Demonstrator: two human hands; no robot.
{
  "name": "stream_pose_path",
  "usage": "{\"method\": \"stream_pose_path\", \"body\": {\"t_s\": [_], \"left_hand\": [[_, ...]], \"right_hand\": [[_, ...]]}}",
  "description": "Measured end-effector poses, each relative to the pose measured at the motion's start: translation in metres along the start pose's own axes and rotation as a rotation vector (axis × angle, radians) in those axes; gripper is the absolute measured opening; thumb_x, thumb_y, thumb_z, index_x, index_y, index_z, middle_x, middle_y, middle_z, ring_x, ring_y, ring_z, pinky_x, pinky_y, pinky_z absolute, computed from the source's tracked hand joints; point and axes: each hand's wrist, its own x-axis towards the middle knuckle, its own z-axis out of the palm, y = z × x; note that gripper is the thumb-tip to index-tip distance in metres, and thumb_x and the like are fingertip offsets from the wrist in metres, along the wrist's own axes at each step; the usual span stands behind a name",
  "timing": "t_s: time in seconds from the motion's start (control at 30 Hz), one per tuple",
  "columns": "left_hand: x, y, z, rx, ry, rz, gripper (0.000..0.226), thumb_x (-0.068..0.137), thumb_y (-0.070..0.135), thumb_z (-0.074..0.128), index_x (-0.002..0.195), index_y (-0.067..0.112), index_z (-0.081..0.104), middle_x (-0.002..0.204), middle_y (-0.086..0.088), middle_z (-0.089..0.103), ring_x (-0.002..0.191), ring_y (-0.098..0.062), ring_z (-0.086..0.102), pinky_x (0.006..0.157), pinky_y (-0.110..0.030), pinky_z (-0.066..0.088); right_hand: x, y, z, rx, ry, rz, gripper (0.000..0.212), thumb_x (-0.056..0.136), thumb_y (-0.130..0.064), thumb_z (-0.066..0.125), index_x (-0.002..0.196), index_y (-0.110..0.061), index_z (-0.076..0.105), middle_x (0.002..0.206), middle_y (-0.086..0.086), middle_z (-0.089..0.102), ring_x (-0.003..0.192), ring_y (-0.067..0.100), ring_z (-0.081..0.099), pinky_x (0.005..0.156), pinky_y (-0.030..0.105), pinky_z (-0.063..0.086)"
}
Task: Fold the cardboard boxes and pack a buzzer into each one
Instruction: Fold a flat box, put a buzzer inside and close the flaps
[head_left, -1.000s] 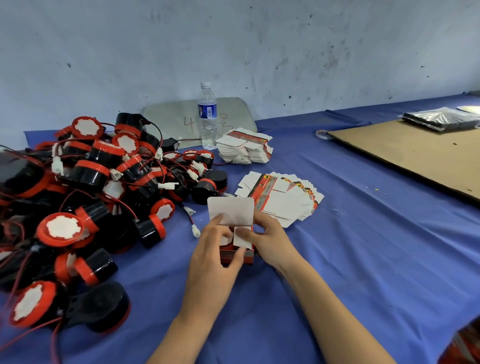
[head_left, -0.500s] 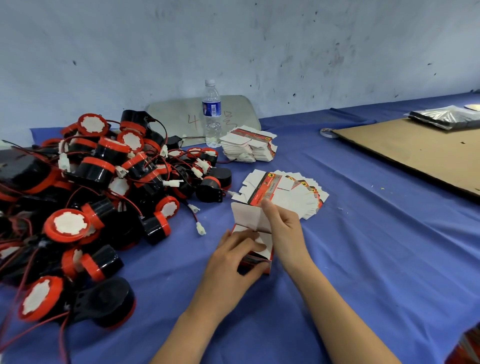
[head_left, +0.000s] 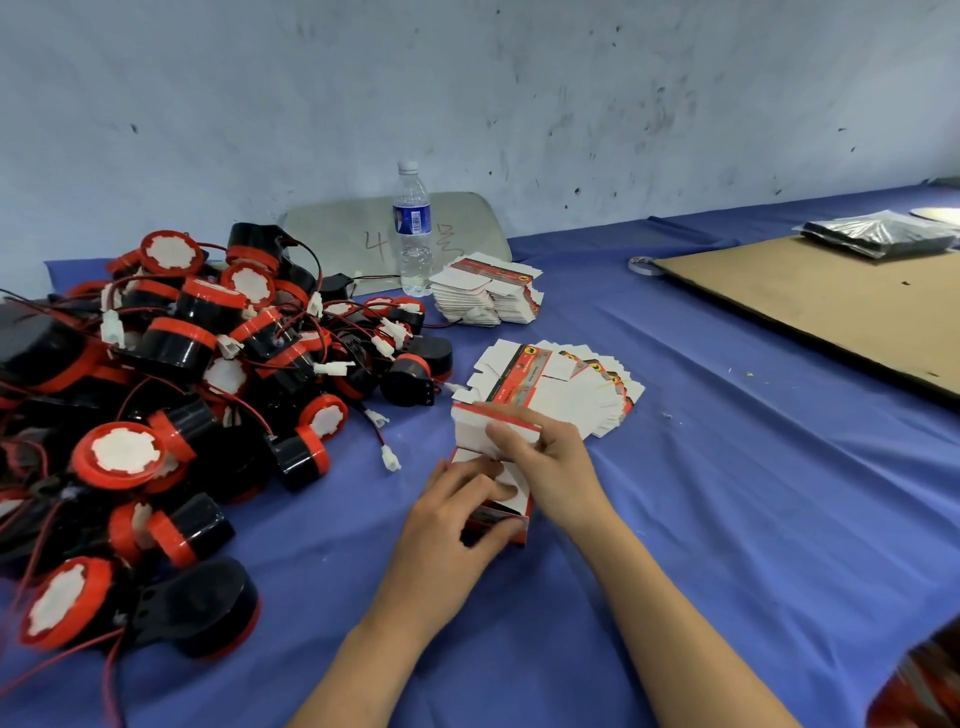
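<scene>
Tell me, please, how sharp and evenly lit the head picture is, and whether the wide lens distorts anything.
Head view: light soft and even, with faint shadows under the left hand and right hand holding the box; head view: both hands slightly soft, print on the flat boxes unreadable; head view: buzzers at the left edge look stretched by the lens.

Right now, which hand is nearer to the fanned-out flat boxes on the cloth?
Right. The right hand pinches the top flap of the box just in front of the fanned-out flat boxes; the left hand grips its lower end, farther toward the person.
</scene>
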Motion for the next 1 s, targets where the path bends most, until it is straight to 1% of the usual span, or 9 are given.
{"method": "stream_pose_path", "body": {"t_s": [0.07, 0.13, 0.23, 0.33, 0.43, 0.53, 0.63, 0.83, 1.0], "left_hand": [[0.0, -0.001, -0.002, 0.012, 0.028, 0.018, 0.014, 0.086, 0.007, 0.07, 0.096, 0.017, 0.07, 0.109, 0.012, 0.062, 0.103, -0.013, 0.058, 0.096, -0.009, 0.035], [0.001, -0.003, -0.005, 0.041, 0.085, 0.01, 0.018, 0.087, 0.0, 0.067, 0.095, 0.016, 0.07, 0.102, 0.009, 0.064, 0.096, -0.012, 0.059, 0.086, -0.013, 0.042], [0.0, -0.004, -0.005, 0.081, 0.219, -0.025, 0.02, 0.082, -0.004, 0.071, 0.087, 0.015, 0.069, 0.091, 0.008, 0.064, 0.086, -0.005, 0.054, 0.08, -0.009, 0.04], [-0.002, 0.0, -0.001, 0.071, 0.334, -0.064, 0.027, 0.076, -0.006, 0.075, 0.085, 0.016, 0.063, 0.087, 0.012, 0.055, 0.083, 0.002, 0.049, 0.076, -0.004, 0.038], [-0.001, -0.003, -0.002, -0.01, 0.426, -0.116, 0.039, 0.072, -0.009, 0.077, 0.083, 0.021, 0.055, 0.091, 0.01, 0.046, 0.088, 0.007, 0.051, 0.073, -0.002, 0.038], [0.0, -0.011, -0.004, -0.13, 0.439, -0.26, 0.039, 0.076, 0.0, 0.078, 0.089, 0.027, 0.053, 0.095, 0.006, 0.048, 0.086, -0.005, 0.055, 0.075, -0.009, 0.042], [0.001, -0.015, -0.003, -0.241, 0.423, -0.328, 0.033, 0.082, -0.001, 0.072, 0.094, 0.023, 0.054, 0.098, 0.001, 0.055, 0.088, -0.006, 0.058, 0.077, -0.009, 0.043], [0.003, -0.02, -0.005, -0.326, 0.432, -0.419, 0.029, 0.092, 0.002, 0.06, 0.094, 0.031, 0.059, 0.103, 0.0, 0.059, 0.087, -0.012, 0.06, 0.079, -0.027, 0.049], [0.003, -0.023, -0.007, -0.341, 0.415, -0.428, 0.023, 0.093, 0.003, 0.06, 0.092, 0.026, 0.063, 0.098, -0.003, 0.065, 0.08, -0.007, 0.063, 0.073, -0.014, 0.047]], "right_hand": [[-0.002, 0.0, 0.0, 0.018, -0.107, 0.003, 0.023, 0.095, -0.012, 0.059, 0.106, -0.026, 0.073, 0.097, -0.006, 0.075, 0.095, 0.006, 0.067, 0.083, 0.021, 0.051], [-0.003, 0.001, 0.002, -0.036, -0.181, -0.007, 0.023, 0.094, -0.01, 0.06, 0.11, -0.021, 0.073, 0.104, -0.005, 0.074, 0.101, 0.006, 0.066, 0.086, 0.02, 0.049], [-0.002, 0.004, 0.004, -0.081, -0.21, -0.023, 0.025, 0.093, -0.008, 0.061, 0.115, -0.014, 0.071, 0.118, -0.002, 0.069, 0.113, 0.008, 0.061, 0.097, 0.025, 0.047], [-0.002, 0.004, 0.003, -0.052, -0.211, -0.009, 0.025, 0.093, -0.01, 0.062, 0.115, -0.019, 0.07, 0.12, -0.004, 0.067, 0.114, 0.007, 0.06, 0.098, 0.026, 0.047], [-0.001, 0.005, 0.003, -0.126, -0.236, -0.038, 0.027, 0.09, -0.01, 0.065, 0.112, -0.023, 0.072, 0.12, -0.009, 0.065, 0.113, 0.002, 0.059, 0.098, 0.021, 0.045], [-0.001, 0.007, 0.004, -0.23, -0.26, -0.048, 0.027, 0.088, -0.01, 0.069, 0.113, -0.019, 0.072, 0.123, -0.011, 0.062, 0.116, 0.001, 0.056, 0.102, 0.025, 0.043], [-0.001, 0.008, 0.006, -0.333, -0.251, -0.096, 0.026, 0.089, -0.015, 0.069, 0.114, -0.019, 0.072, 0.127, -0.009, 0.062, 0.12, 0.007, 0.053, 0.106, 0.034, 0.04], [-0.003, 0.007, 0.007, -0.46, -0.255, -0.122, 0.026, 0.092, -0.023, 0.064, 0.118, -0.023, 0.07, 0.131, -0.013, 0.058, 0.121, 0.004, 0.042, 0.107, 0.022, 0.03], [-0.003, 0.008, 0.007, -0.475, -0.262, -0.126, 0.026, 0.093, -0.023, 0.064, 0.119, -0.023, 0.07, 0.132, -0.012, 0.058, 0.123, 0.01, 0.045, 0.108, 0.026, 0.032]]}}
